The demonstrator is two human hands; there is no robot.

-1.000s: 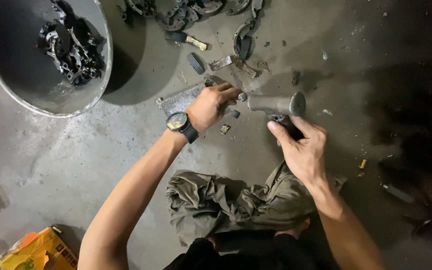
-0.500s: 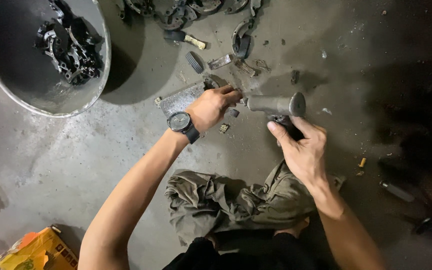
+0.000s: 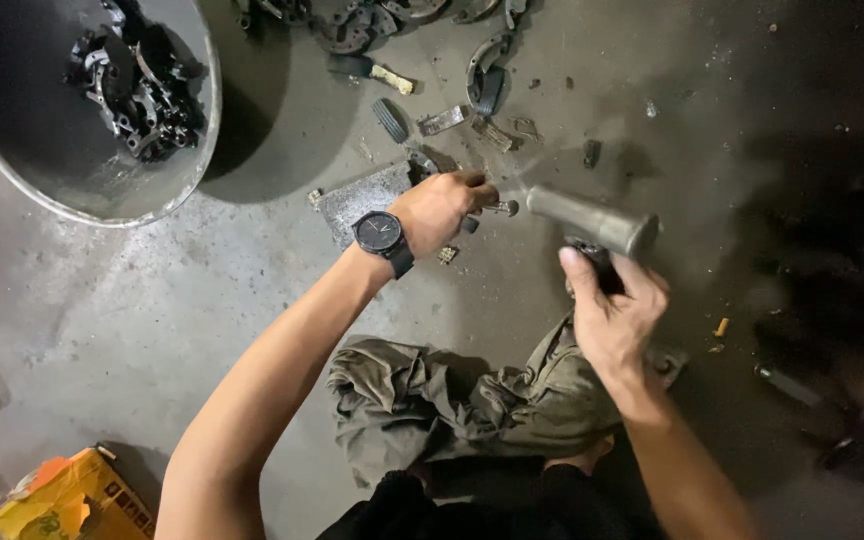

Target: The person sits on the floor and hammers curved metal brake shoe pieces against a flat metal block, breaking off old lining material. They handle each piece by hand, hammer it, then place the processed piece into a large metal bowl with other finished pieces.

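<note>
Two hands, centre frame: left hand (image 3: 439,208) pinching a small pin (image 3: 503,208) upright on the floor; right hand (image 3: 614,315) gripping a hammer (image 3: 592,222) (blurred mid-swing). Pin not yet flush; driving remains.

Hammer (image 3: 592,220) now tilts, head end lower toward the pin (image 3: 504,208) (motion-blurred); right hand (image 3: 612,315) shifts slightly down on handle.
</note>
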